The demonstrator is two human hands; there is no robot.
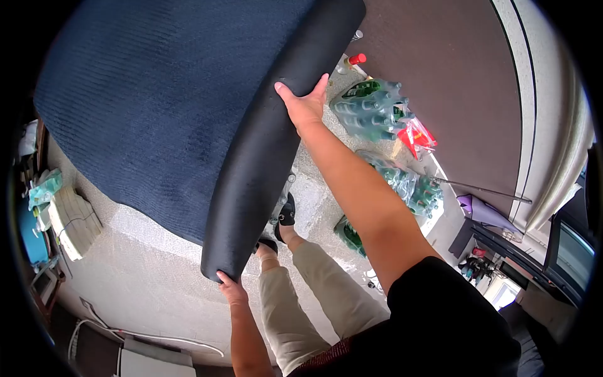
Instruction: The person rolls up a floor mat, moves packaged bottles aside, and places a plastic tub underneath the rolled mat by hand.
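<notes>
A large dark-blue ribbed mat (pixel 151 107) spreads across the upper left, and its near edge is curled over into a thick roll that shows the smooth black underside (pixel 260 157). My right hand (pixel 306 108) grips this roll toward its upper part, thumb and a finger spread over the black surface; the other fingers are hidden. At the roll's lower end, my left hand (pixel 232 290) grips the edge with the thumb on top and most fingers out of sight. The roll covers part of my feet, which stand in black shoes (pixel 287 212).
Right of the roll stand plastic-wrapped packs of green bottles (pixel 370 110), with more bottles (pixel 408 188) below them. A red-capped bottle (pixel 357 60), a red bag (pixel 416 137) and a thin rod (pixel 483 190) are nearby. A tied bundle (pixel 74 220) lies at left; a white hose (pixel 163 339) runs along the bottom.
</notes>
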